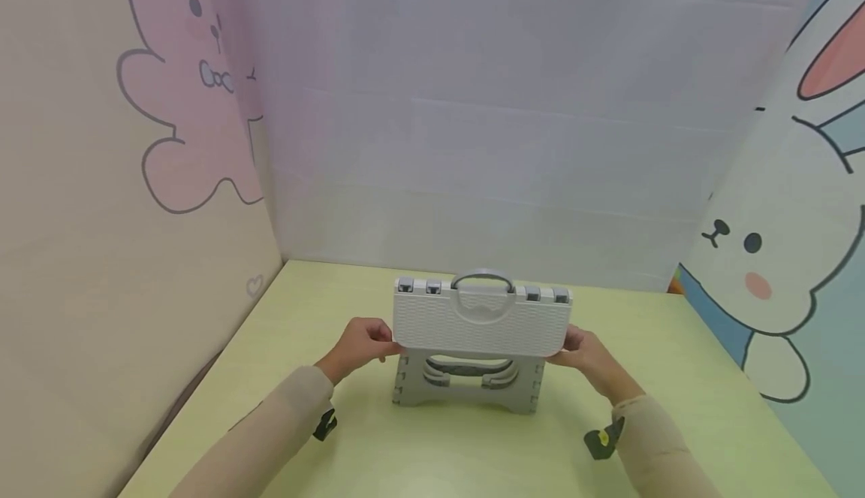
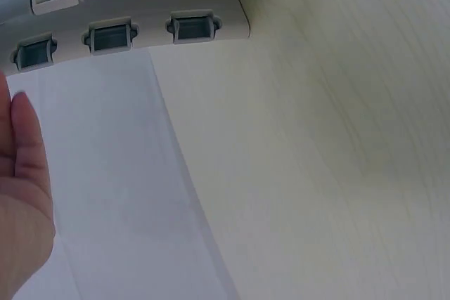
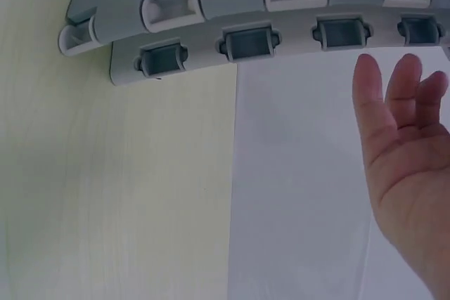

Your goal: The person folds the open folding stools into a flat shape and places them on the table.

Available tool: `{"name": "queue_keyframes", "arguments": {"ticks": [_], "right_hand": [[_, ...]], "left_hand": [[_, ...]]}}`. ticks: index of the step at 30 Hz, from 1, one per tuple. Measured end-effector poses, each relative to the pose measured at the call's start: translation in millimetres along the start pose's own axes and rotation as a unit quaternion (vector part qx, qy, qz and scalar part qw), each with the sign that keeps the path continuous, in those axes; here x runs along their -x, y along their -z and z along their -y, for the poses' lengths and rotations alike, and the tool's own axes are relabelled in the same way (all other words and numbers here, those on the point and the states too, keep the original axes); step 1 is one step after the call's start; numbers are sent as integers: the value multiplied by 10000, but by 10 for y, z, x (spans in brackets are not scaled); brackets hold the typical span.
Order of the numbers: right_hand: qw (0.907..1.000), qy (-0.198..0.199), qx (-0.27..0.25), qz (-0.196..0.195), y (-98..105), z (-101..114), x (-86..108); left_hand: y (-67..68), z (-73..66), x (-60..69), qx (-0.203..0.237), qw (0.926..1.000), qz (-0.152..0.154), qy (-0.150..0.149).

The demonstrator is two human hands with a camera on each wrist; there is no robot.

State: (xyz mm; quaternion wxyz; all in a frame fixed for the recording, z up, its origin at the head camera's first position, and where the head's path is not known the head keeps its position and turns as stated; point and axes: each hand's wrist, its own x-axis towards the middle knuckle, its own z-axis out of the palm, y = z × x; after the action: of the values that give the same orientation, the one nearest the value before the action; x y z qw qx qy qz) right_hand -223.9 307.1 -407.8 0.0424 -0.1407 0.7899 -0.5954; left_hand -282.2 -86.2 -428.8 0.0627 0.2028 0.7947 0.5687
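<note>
Beige sleeves (image 1: 263, 430) near. White-grey plastic folding stool (image 1: 481, 339), half-folded, centre of pale-yellow table (image 1: 649, 333). Left hand (image 1: 361, 346), right hand (image 1: 586, 357) pinch its lower seat corners, left and right. Mid-fold or mid-unfold, seemingly; next calls for even two-handed force.

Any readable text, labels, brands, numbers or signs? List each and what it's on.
No readable words, labels, brands or numbers.
White-and-grey plastic folding stool: no legible lettering.
Yellow mark on the small black wrist device: too small to read.
Pale heart outline on the cream wall: just a drawing.
</note>
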Motion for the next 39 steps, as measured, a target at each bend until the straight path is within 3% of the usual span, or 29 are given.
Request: {"name": "queue_keyframes", "arguments": {"ticks": [3, 5, 11, 15, 23, 31, 39], "right_hand": [[9999, 64, 147, -46, -9, -12, 9], [9999, 32, 104, -40, -11, -24, 12], [9995, -162, 221, 142, -14, -43, 0], [9992, -320, 184, 144, -31, -39, -16], [9994, -160, -48, 316, -42, -50, -20], [9997, -118, -29, 230, -50, -70, -10], [9995, -116, -246, 149, -53, -67, -13]], "left_hand": [[-4, 0, -6, -178, 9994, -287, -115], [-5, -6, -15, -76, 9996, -219, -164], [-22, -27, -54, 306, 9965, 728, -281], [-70, -39, -66, 469, 9932, 1032, -246], [-153, -69, -43, 697, 9913, 1088, -269], [-116, -8, -39, 512, 9931, 1020, -279], [-78, -7, -37, 606, 9916, 1125, -215]]}}
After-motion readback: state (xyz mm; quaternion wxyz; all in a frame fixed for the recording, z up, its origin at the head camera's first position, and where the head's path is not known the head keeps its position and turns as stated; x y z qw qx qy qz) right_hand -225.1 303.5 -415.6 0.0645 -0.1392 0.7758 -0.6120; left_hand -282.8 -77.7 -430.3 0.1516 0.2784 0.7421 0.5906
